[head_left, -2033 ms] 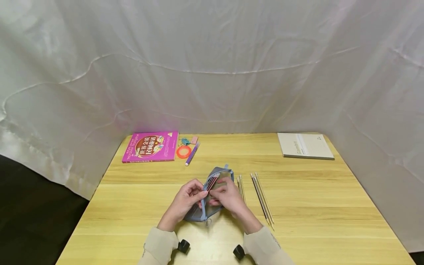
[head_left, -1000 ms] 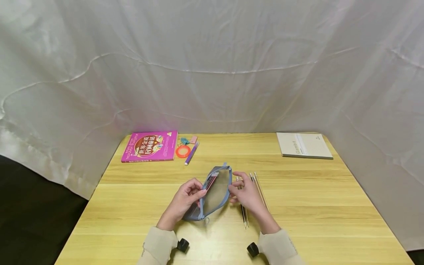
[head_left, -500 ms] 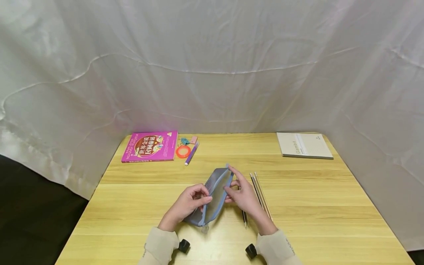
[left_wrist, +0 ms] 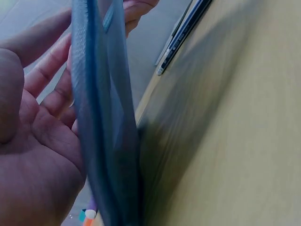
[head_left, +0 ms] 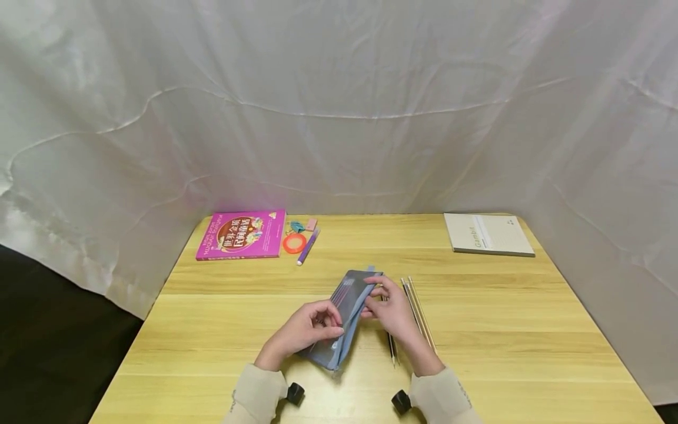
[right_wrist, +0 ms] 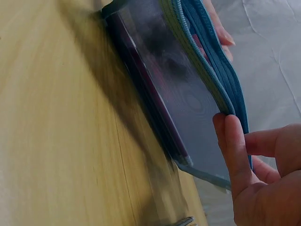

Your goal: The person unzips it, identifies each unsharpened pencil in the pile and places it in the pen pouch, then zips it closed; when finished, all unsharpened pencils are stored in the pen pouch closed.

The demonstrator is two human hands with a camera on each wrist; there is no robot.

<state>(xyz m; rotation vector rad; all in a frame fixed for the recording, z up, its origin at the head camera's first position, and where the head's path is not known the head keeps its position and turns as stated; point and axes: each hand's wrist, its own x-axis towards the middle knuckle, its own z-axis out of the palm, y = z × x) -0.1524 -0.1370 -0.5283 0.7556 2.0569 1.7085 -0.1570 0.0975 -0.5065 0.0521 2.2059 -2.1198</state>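
A blue-grey mesh pencil case [head_left: 346, 294] stands tilted between the two hands in the head view, pencils showing through its side. Its zip edges lie close together along the top; the right wrist view shows a gap between the zip tapes [right_wrist: 207, 52]. My left hand [head_left: 306, 331] holds the near part of the zip edge with curled fingers and thumb. Farther along, my right hand [head_left: 393, 309] pinches the zip edge between thumb and fingers. Inside the mesh, a dark pencil [right_wrist: 157, 103] lies along the bottom.
Several pencils [head_left: 421, 315] lie right of the case, with others [head_left: 392, 347] partly under the right hand. At the back left are a pink book [head_left: 241, 235], an orange tape ring [head_left: 294, 243], a purple marker [head_left: 308, 247] and an eraser [head_left: 311, 224]. A notebook [head_left: 489, 234] lies back right.
The right hand has come out of the case's mouth and taken its right zip edge. The wide mouth has narrowed, and the case has turned its left side more upward.
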